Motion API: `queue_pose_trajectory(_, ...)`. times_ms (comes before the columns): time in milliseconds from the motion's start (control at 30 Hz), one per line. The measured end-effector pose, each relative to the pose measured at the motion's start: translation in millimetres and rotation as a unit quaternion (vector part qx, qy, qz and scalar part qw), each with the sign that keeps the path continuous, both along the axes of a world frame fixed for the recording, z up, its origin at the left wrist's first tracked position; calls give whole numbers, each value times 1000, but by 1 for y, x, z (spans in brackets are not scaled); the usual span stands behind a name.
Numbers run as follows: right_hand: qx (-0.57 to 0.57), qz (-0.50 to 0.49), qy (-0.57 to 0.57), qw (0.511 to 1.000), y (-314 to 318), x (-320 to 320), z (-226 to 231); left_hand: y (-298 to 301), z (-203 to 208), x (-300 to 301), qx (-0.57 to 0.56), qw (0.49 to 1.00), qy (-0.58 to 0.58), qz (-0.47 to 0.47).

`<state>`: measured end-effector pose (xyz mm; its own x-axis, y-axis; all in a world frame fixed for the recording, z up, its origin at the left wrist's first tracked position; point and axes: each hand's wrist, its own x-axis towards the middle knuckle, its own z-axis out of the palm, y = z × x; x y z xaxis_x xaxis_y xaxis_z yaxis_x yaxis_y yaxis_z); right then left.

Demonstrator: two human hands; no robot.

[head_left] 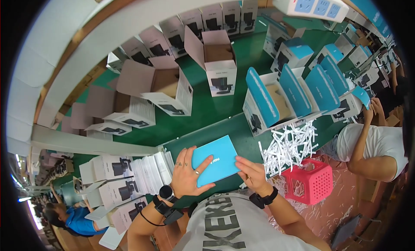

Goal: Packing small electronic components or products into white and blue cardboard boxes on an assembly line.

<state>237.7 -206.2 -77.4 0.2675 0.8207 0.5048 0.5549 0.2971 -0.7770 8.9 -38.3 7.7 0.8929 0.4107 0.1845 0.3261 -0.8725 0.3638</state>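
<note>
Between my hands is a flat, light-blue rectangular card or booklet [222, 169] with small white print, held above the green bench. My left hand [186, 175] grips its left side, the thumb and a finger lying across its face. At the right edge, my right hand [253, 174] pinches it between thumb and fingers. A thick row of white folded papers [151, 171] stands left of my left hand. Beyond my right hand lies a heap of white shredded paper [290, 145], just in front of an opened white-and-blue box [259, 117].
Several open white boxes [173, 95] stand on the far green table [225, 110], with closed ones behind. More cartons [116, 190] lie at the left. A pink perforated plastic basket [317, 184] is below the shreds. Co-workers sit at right [374, 149] and left [80, 218].
</note>
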Motion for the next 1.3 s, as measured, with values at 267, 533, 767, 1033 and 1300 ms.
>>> queue_pose_trajectory(267, -168, -113, 95, 975, -36, 22, -41, 121, -8, 121, 139, 982, -127, 8)
queue_pose_trajectory(533, -320, -100, 148, 931, -58, -5, -72, 201, -38, 197, 113, 987, -114, 19)
queue_pose_trajectory(767, -312, -32, 110, 943, -57, -7, -94, 217, 5, 210, 129, 991, 33, 18)
queue_pose_trajectory(1033, -320, -36, 125, 939, -33, 17, -98, 247, 67, 81, 49, 973, 171, 150)
queue_pose_trajectory(1300, -244, -43, 99, 964, 9, 6, -26, 107, 74, -33, 200, 978, 8, 61)
